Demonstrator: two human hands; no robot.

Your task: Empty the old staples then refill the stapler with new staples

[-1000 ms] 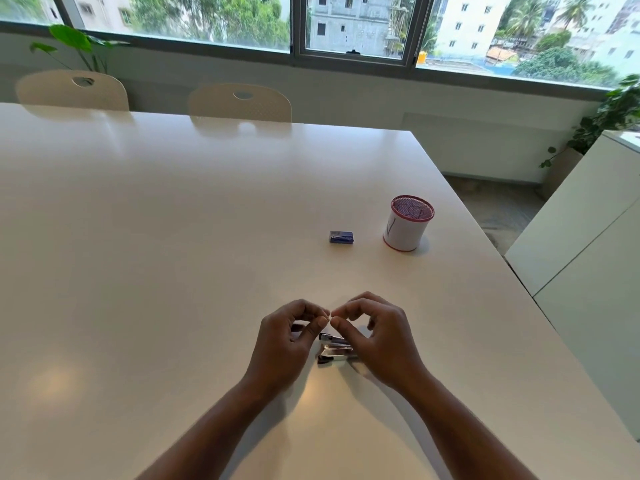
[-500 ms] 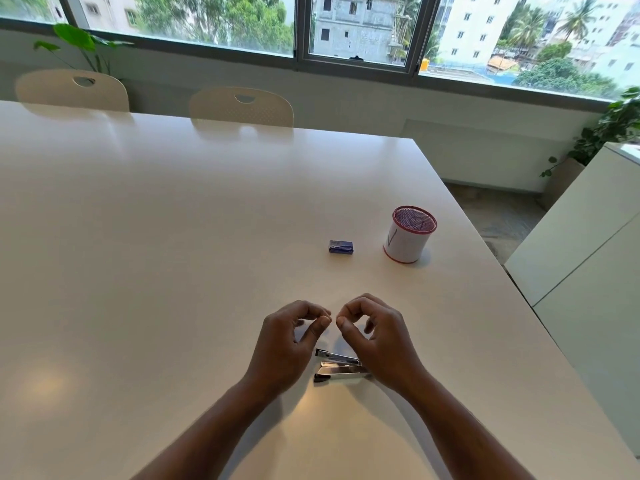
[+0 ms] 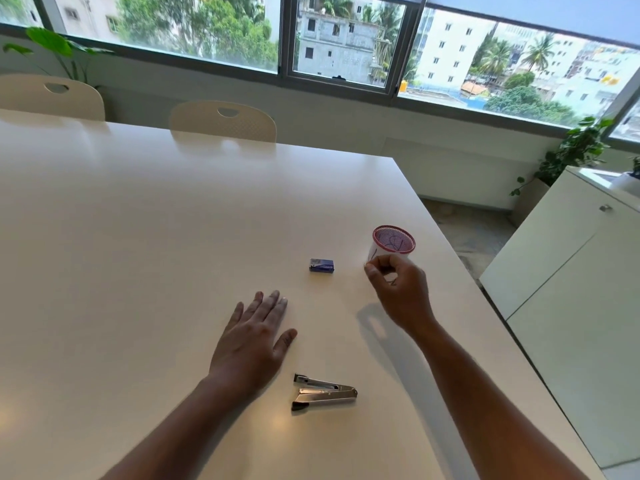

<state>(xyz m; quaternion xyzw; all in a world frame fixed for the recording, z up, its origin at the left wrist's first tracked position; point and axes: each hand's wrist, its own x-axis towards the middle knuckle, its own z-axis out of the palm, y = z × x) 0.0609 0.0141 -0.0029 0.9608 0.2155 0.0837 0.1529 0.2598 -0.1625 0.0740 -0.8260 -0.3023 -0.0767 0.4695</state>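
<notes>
On the white tabletop (image 3: 138, 237) the stapler (image 3: 323, 393) lies open near the person, the left hand (image 3: 252, 337) flat with fingers spread beside it, the right hand (image 3: 398, 289) pinched together by the cup (image 3: 393, 242), staple box (image 3: 321, 265) just left.

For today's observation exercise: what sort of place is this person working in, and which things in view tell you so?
Probably an office meeting room: a long white table with matching chairs along its far side, a white cabinet, and wide windows overlooking city buildings.
</notes>
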